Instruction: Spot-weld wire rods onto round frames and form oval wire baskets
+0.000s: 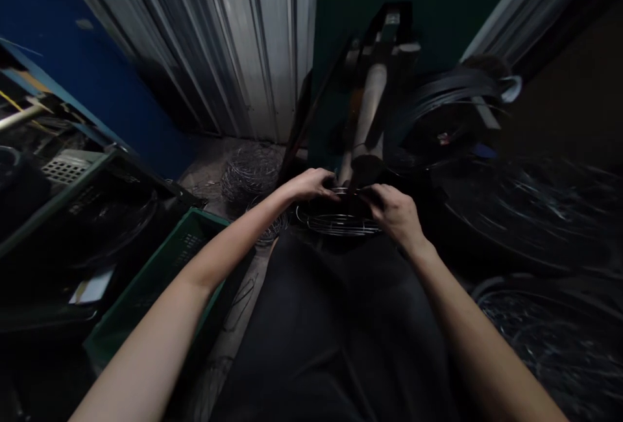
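Observation:
A round wire rack [343, 222] of shiny metal rods hangs low in front of my lap, just under a machine's thick metal arm [372, 107]. My left hand [314, 185] closes its fingers on the near-left part of the rack's upper wire, close to the arm's tip. On the right, my right hand [393, 208] pinches the same wire ring between thumb and fingers. The machine tip [367, 165] sits between both hands. Shadow hides the exact contact there.
Wire rings lie stacked [250, 175] on the floor left of the machine. A green plastic crate [150, 285] stands by my left arm. Dark bins with metal wire parts [540, 337] are at right. A coil of wire [452, 94] hangs beside the machine. A corrugated metal wall [243, 39] rises behind.

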The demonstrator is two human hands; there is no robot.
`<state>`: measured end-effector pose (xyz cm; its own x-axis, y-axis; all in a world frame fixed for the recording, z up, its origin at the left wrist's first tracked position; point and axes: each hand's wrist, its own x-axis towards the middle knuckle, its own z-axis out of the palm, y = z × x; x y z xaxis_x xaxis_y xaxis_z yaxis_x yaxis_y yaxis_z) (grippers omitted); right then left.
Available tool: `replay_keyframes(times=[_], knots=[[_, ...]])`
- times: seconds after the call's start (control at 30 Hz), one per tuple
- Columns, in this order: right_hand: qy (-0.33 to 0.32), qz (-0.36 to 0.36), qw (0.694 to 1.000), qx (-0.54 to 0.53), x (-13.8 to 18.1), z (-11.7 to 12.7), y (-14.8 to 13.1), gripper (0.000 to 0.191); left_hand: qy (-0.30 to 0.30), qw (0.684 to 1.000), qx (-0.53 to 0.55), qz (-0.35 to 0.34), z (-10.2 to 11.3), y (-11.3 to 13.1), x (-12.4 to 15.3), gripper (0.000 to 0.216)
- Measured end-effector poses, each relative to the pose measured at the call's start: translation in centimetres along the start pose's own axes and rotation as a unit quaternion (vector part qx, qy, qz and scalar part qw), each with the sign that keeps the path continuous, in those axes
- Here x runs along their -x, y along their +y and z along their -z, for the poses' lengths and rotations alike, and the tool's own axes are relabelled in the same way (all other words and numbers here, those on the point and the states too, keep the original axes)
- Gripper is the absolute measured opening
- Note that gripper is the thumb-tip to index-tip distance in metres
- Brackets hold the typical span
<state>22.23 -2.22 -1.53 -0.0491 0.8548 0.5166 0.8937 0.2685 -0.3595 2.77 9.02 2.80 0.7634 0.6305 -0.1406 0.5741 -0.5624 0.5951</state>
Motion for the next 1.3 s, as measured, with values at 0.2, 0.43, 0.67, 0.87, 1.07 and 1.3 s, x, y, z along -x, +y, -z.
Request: replay_keyframes(times=[0.2,0.43,0.67,0.87,1.07,1.3], knots=[[0.024,-0.059,0.998,-0.01,3.5,1.3,4.5,0.025,-0.009,1.0,0.011,-0.002,0.0,0.1,0.0,0.037],[0.036,-0.017,0.999,-0.019,4.2,0.9,4.0,0.022,0.042,0.999,0.026,-0.012,-0.1,-0.5,1.6,0.037],[0.037,0.046,0.991,0.12,3.5,0.6,0.3,0.026,0.226,0.971,-0.062,-0.052,-1.6,1.2,3.8,0.043],[0.019,0.058,0.992,0.11,2.2,-0.5,-1.0,0.025,0.088,0.991,-0.095,-0.044,-2.4,1.2,2.0,0.028],[-0.023,0.036,0.999,-0.023,1.6,-0.5,-0.6,0.025,0.072,0.995,-0.063,-0.04,-1.9,1.2,2.3,0.027],[-0.01,-0.003,0.999,-0.051,0.7,-0.5,-0.3,0.034,0.064,0.996,-0.065,-0.02,-1.5,1.0,1.4,0.029]])
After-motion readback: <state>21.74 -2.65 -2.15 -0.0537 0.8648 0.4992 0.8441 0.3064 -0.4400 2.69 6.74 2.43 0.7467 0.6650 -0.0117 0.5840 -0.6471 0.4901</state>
